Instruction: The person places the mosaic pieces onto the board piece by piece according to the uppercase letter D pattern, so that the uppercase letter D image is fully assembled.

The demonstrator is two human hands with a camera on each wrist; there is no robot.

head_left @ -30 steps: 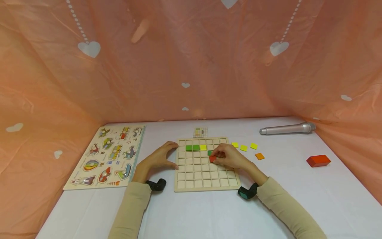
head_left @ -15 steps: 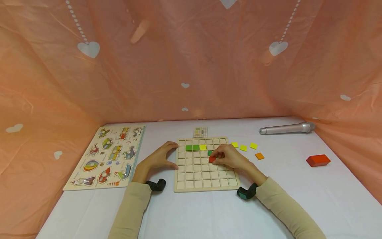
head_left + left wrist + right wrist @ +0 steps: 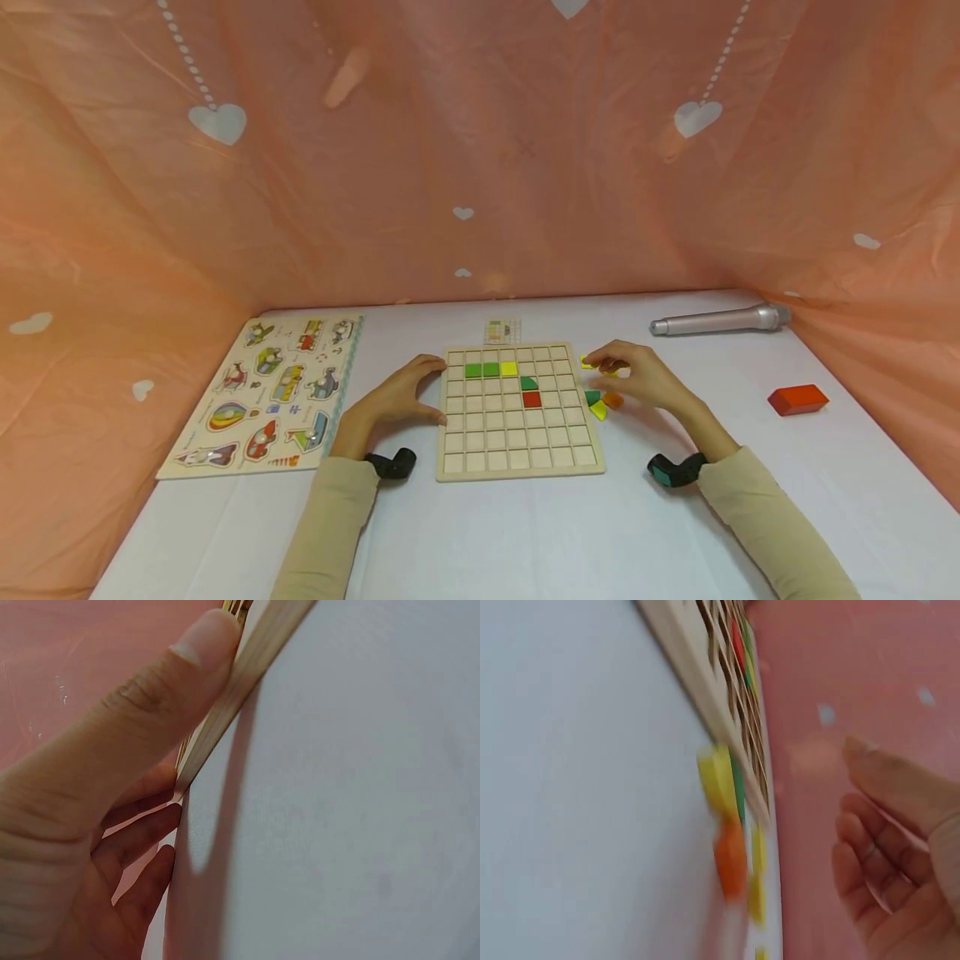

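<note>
A wooden grid board (image 3: pixel 519 477) lies on the white table. Seated in its cells are light green tiles (image 3: pixel 482 370), a yellow tile (image 3: pixel 509 368), a dark green rounded-corner tile (image 3: pixel 529 383) and a red tile (image 3: pixel 532 399). My left hand (image 3: pixel 397 393) rests spread along the board's left edge, thumb and fingertips touching it. Right of the board, my right hand (image 3: pixel 645 379) hovers over loose tiles, its fingers loosely bent, nothing seen between them. Below it are an orange tile (image 3: pixel 613 401), a yellow tile (image 3: pixel 597 410) and a green tile (image 3: pixel 592 397). The hand partly hides other yellow tiles.
A picture puzzle board (image 3: pixel 262 396) lies at the left. Behind the grid board is a small printed card (image 3: pixel 502 331). A silver microphone (image 3: pixel 716 321) lies at the back right, with a red block (image 3: pixel 798 400) in front of it. Pink curtains (image 3: pixel 480 167) enclose the table.
My right hand has let go of the red tile, now flat in its cell below the dark green one, and moved right over the loose tiles. The left hand stays put.
</note>
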